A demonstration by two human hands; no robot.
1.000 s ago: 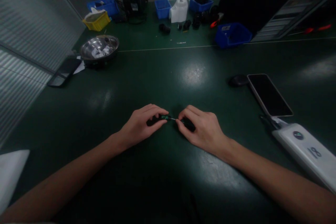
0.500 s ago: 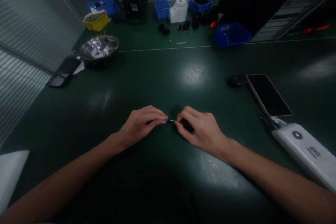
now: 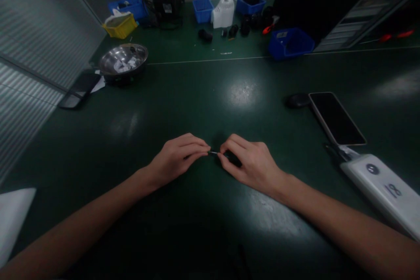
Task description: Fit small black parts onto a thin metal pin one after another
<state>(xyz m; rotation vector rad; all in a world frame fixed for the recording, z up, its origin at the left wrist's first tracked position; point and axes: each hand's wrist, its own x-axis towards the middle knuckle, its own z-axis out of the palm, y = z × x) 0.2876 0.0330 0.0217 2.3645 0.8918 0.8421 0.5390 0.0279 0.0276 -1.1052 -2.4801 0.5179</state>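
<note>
Between my fingertips spans a thin, rod-like piece [image 3: 214, 152] with a silvery middle, low over the green table [image 3: 183, 100]. My left hand [image 3: 179, 155] pinches its left end between thumb and fingers. From the other side, my right hand [image 3: 251, 159] pinches the right end, its fingers curled in a loop. Most of the piece is covered by fingertips, and it is too small and dim to tell its kind.
To the right lie a phone [image 3: 337, 118], a black mouse-shaped object [image 3: 297, 100] and a white device [image 3: 382, 186]. A metal bowl [image 3: 108, 63] with white scraps stands far left. Blue bins [image 3: 291, 44], a yellow basket [image 3: 120, 27] and a white vented cover [image 3: 223, 13] are at the back.
Both hands stay almost in place, still pinching the thin piece. Only a very slight shift of the fingertips shows.
</note>
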